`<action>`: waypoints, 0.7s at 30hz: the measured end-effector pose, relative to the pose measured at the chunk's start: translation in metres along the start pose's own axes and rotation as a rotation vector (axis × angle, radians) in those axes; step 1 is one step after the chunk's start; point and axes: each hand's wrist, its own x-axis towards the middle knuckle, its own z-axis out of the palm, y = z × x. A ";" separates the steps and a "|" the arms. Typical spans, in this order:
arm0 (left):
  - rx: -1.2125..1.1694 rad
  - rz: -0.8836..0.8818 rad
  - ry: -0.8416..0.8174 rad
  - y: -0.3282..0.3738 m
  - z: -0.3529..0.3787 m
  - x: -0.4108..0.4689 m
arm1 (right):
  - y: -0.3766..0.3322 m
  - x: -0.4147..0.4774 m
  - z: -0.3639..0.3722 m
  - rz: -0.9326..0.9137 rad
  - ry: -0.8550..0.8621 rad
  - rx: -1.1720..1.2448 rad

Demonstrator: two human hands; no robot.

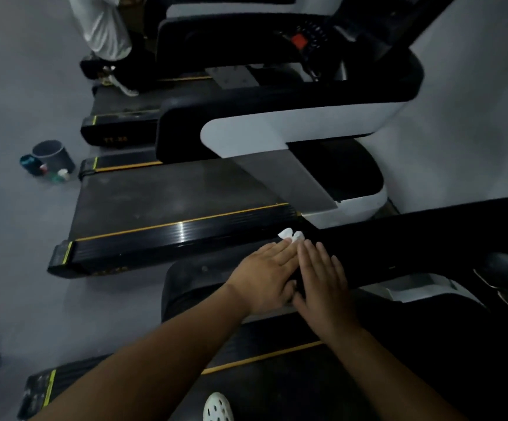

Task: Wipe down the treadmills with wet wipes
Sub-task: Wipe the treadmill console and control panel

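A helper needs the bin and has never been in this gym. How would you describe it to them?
Start at the treadmill beside the one being wiped. On the grey floor off its rear corner sits a cluster of containers. The bin is the dark grey open-topped cylinder, far bigger than the teal canister and small bottles beside it.

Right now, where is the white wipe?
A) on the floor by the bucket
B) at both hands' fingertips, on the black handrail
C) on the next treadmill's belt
B: the wipe peeks out past the fingertips of the left hand and right hand, both flat on the black handrail.
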 end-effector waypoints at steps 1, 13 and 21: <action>0.013 -0.003 -0.015 0.003 -0.001 0.003 | 0.002 0.000 -0.003 0.009 -0.015 -0.008; 0.096 0.014 -0.002 -0.030 -0.014 -0.079 | -0.021 -0.010 -0.014 -0.110 -0.091 -0.022; 0.021 0.067 -0.024 -0.086 -0.027 -0.143 | -0.073 -0.029 0.019 -0.068 -0.041 0.003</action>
